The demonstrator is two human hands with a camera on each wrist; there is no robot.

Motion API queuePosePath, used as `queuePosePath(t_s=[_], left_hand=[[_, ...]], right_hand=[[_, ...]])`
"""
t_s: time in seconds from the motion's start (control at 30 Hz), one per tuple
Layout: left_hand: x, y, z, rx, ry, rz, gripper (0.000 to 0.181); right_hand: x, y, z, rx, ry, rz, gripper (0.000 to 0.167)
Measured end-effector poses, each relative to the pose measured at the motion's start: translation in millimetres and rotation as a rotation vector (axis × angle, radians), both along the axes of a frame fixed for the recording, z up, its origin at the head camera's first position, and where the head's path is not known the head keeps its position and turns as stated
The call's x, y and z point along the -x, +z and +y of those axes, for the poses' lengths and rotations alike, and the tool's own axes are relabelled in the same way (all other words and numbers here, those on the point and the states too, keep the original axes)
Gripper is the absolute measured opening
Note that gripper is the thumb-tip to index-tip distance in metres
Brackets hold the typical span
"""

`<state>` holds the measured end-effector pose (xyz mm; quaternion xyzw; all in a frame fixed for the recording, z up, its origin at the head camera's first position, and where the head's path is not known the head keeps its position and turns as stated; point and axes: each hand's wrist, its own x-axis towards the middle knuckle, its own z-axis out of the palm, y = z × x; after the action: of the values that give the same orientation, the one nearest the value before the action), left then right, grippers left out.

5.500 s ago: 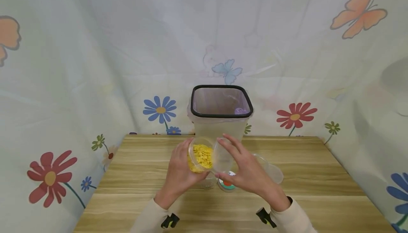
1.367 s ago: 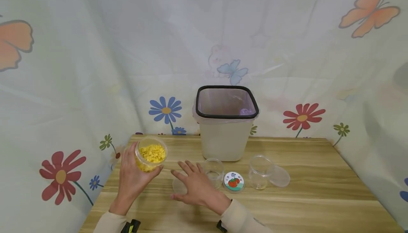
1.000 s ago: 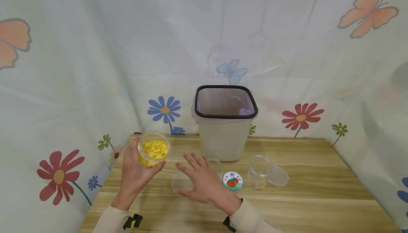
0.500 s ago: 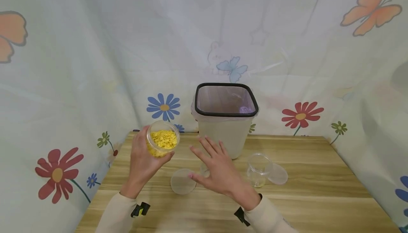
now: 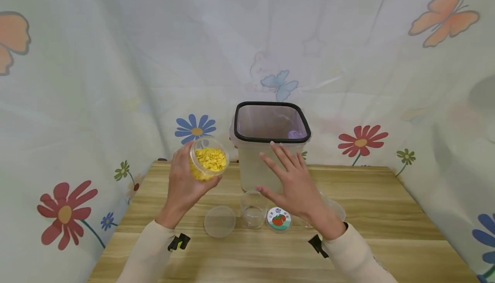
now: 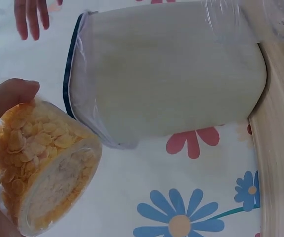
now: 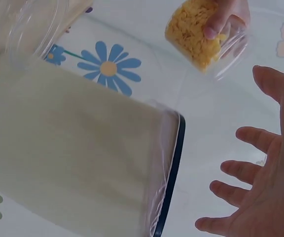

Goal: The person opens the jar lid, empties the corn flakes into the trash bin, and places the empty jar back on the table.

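My left hand (image 5: 181, 188) grips a clear plastic jar of yellow cornflakes (image 5: 210, 160), raised above the table and tilted, its uncovered mouth facing up toward the head camera. In the left wrist view, the jar's clear base (image 6: 58, 185) shows with flakes pressed against the wall. My right hand (image 5: 295, 186) holds nothing; its fingers are spread in the air before the bin (image 5: 255, 167). The bin has a black rim and a pale purple liner. From the right wrist view, the right hand (image 7: 265, 173) stands apart from both bin and jar.
On the wooden table (image 5: 232, 257) lie a round translucent lid (image 5: 219, 222), a clear cup (image 5: 253, 214) and a round tomato-label lid (image 5: 278, 219). Another clear container (image 5: 307, 223) and a frosted lid (image 5: 337, 210) are partly behind my right wrist. Printed curtain (image 5: 348, 59) surrounds the table.
Earlier both hands were at the jar, the right with a translucent disc; a lid now lies at left. Lately the left hand carried the jar up and rightward, and the right hand moved up and right.
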<state>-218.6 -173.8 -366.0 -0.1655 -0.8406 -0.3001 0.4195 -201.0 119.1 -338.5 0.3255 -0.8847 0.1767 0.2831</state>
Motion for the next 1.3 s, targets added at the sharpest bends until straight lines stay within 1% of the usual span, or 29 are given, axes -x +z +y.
queuePosePath(t_s=[0.17,0.27,0.37,0.5,0.6,0.67,0.8,0.97,1.1,1.3], left_hand=[[10.8,6.0,8.7,0.001,-0.009,0.019,0.109],[16.5,10.5,13.9,0.001,-0.021,0.034,0.108],[20.0,14.9,18.8,-0.005,-0.030,0.032,0.108],[22.2,19.0,23.8,-0.011,-0.039,0.017,0.109],[24.4,20.3,26.7,-0.005,-0.035,0.013,0.109],[26.2,21.5,28.4,0.002,-0.030,0.016,0.109],[31.4,26.8,30.8,0.007,-0.016,0.026,0.112],[38.9,35.1,34.3,0.007,-0.017,0.023,0.109],[43.7,39.3,37.1,0.011,-0.010,0.025,0.108],[49.4,45.7,38.1,0.026,0.005,0.028,0.109]], right_hand=[[13.3,10.6,9,0.052,-0.028,-0.020,0.073],[25.3,15.7,16,0.069,-0.056,-0.016,0.071],[38.7,18.1,26,0.067,-0.096,-0.031,0.071],[55.2,17.9,39,0.027,-0.164,-0.095,0.071],[63.8,18.0,48,-0.007,-0.207,-0.154,0.072],[68.2,19.2,53,-0.012,-0.222,-0.183,0.071],[77.6,25.2,61,0.005,-0.221,-0.206,0.071],[91.1,32.1,69,0.021,-0.221,-0.239,0.073],[100.9,35.0,74,0.024,-0.225,-0.283,0.074],[116.7,41.2,77,0.066,-0.202,-0.352,0.077]])
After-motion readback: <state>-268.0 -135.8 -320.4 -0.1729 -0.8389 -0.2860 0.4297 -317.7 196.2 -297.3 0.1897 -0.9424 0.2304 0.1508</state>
